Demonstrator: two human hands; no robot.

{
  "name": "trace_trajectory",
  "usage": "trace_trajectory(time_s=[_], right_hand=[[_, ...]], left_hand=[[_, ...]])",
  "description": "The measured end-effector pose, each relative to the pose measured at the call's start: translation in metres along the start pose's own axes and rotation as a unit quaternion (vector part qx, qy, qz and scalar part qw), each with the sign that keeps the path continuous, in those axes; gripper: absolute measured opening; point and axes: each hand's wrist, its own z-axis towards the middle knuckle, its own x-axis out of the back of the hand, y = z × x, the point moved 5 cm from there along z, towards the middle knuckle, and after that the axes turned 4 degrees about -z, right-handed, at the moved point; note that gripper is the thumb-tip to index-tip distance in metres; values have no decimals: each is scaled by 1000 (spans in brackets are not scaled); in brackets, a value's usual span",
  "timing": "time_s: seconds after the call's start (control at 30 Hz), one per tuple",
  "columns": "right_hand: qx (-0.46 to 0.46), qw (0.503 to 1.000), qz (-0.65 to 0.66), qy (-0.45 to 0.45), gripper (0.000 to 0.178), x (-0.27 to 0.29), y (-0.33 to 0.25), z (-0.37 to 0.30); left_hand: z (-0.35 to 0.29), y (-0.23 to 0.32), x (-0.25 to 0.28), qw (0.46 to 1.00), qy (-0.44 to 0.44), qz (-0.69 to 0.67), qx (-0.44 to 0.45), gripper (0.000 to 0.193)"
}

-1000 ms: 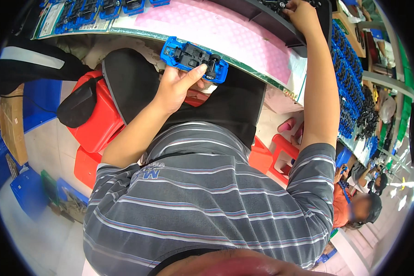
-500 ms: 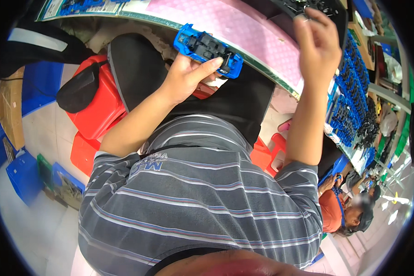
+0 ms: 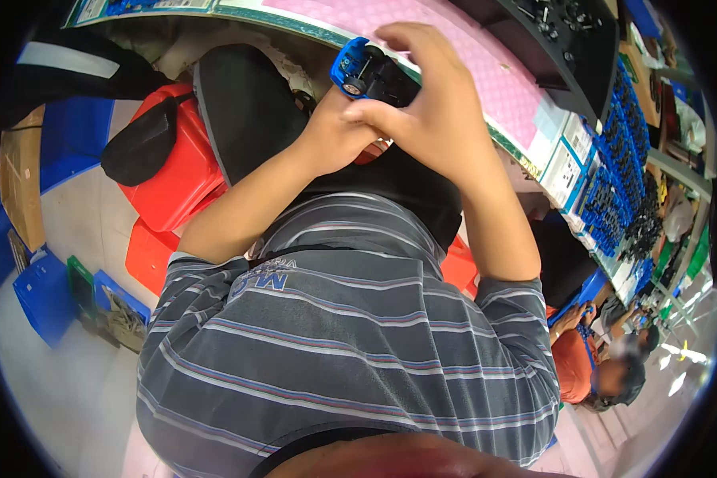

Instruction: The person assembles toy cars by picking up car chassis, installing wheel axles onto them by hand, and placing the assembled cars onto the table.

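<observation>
A blue toy car [image 3: 382,80] is held above my lap by the near edge of the workbench, its black underside and a wheel facing up. My left hand [image 3: 325,137] is closed on it from below, its fingers mostly hidden behind the car. My right hand [image 3: 444,111] wraps round the car's right end, covering that end, with the thumb across the near side and the fingers arched over the far side. Whether a small part sits in the right hand's fingers cannot be made out.
A black tray [image 3: 573,88] of small black parts stands on the pink mat [image 3: 334,16]. Rows of blue toy car bodies [image 3: 609,175] line the bench at right. Red stools [image 3: 171,171] stand at left. A person in orange [image 3: 572,366] works further off at right.
My right hand has come from the black tray down to the car. The car has turned over from its open interior side to its wheeled underside and moved slightly right.
</observation>
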Motion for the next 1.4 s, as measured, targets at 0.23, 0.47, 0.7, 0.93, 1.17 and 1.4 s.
trace_trajectory(time_s=[0.23, 0.47, 0.7, 0.93, 1.17, 1.4], right_hand=[[19, 987, -133, 91, 26, 25, 75, 11], [-42, 979, -151, 130, 13, 28, 112, -10], [-95, 984, -102, 107, 14, 24, 120, -1], [-109, 982, -104, 115, 14, 26, 125, -2], [-95, 983, -102, 123, 13, 25, 122, -1], [-97, 983, -94, 122, 12, 28, 121, -1]], left_hand=[[-16, 35, 47, 991, 61, -114, -36, 43], [-36, 104, 168, 954, 240, -94, -151, 46], [-47, 219, 343, 893, 404, 123, -157, 30], [18, 252, 426, 854, 452, 257, -24, 41], [53, 244, 480, 871, 442, 214, 5, 44], [64, 238, 501, 844, 434, 315, -4, 42]])
